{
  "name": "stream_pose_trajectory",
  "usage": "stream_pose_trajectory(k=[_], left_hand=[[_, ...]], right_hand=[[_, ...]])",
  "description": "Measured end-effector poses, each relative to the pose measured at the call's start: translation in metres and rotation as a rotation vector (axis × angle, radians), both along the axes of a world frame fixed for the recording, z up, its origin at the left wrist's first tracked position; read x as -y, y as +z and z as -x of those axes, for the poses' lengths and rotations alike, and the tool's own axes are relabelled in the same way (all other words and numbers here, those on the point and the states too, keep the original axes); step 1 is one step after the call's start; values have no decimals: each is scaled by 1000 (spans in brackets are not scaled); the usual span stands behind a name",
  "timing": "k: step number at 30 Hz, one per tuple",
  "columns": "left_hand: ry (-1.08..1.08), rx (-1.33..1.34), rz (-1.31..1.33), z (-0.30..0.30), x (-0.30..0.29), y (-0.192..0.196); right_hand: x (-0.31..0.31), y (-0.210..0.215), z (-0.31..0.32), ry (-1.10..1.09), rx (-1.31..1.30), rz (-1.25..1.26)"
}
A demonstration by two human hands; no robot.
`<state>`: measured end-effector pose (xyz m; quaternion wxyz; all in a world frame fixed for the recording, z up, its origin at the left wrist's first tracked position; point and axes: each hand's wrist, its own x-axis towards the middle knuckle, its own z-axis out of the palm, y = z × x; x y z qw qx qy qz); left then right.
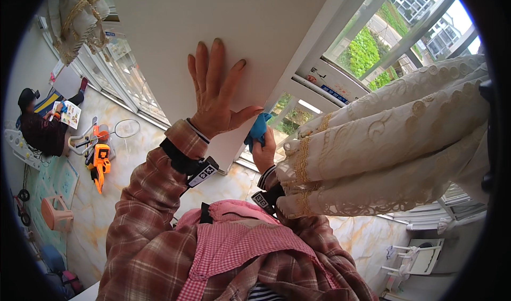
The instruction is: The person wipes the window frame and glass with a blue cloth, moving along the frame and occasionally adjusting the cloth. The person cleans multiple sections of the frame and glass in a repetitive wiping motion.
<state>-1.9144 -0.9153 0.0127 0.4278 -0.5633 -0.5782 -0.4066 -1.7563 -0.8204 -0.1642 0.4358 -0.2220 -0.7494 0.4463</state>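
Note:
My left hand (215, 96) lies against a broad pale panel (223, 8), fingers spread and pointing up. Lower and to the right, my right hand (264, 151) grips a blue cloth (258, 129) at the panel's right edge. The cloth is bunched up, and part of it hangs below my left thumb. Beside my right hand is the white window frame (306, 69). A cream lace curtain (378, 125) with gold trim hangs just right of that hand and hides part of the window.
At the far left a person (42, 122) sits with an open book (71, 113). On the marbled floor lie an orange toy digger (99, 165) and a racket (126, 128). A pink stool (57, 211) stands nearby. A white chair (412, 258) is at the lower right.

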Motion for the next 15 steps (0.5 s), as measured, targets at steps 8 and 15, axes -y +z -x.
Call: stream_pose_trajectory(k=[8,15], left_hand=[[28,69,-62,4,-11,-18],[28,80,-47,3,-9,-19]], right_hand=[[-12,144,2,-111,-464,-164],[-45,238,50,-433,-232,-799]])
